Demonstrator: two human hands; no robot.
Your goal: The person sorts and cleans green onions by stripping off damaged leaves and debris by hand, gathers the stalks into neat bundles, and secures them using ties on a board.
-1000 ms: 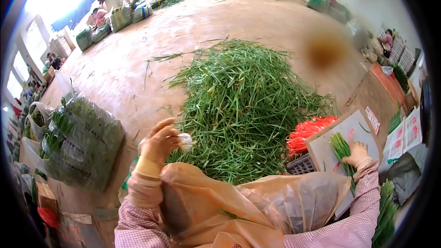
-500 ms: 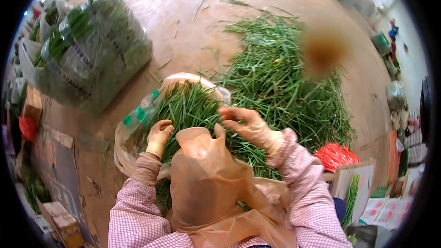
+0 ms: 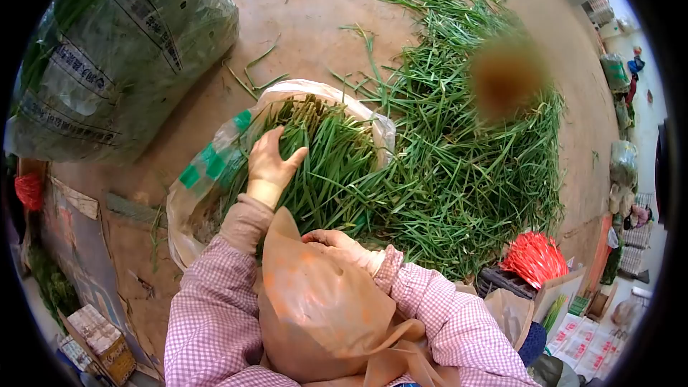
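Note:
My left hand rests on a bundle of long chive-like greens, its thumb and fingers apart. The bundle lies in a clear plastic bag with green tape squares, its cut ends toward the far rim. My right hand is low, at the near edge of the greens beside the tan apron. The apron hides part of its bent fingers, so I cannot tell whether they hold anything. A large loose pile of the same greens spreads over the floor to the right.
A big printed plastic bag full of greens stands at upper left. Red ties sit on a dark basket at right. Cardboard lies on the left floor, with boxes nearby. A brown blur hides part of the pile.
My left hand has moved forward onto the greens and spread its fingers. My right hand has come down and back toward the apron. The view has tilted lower.

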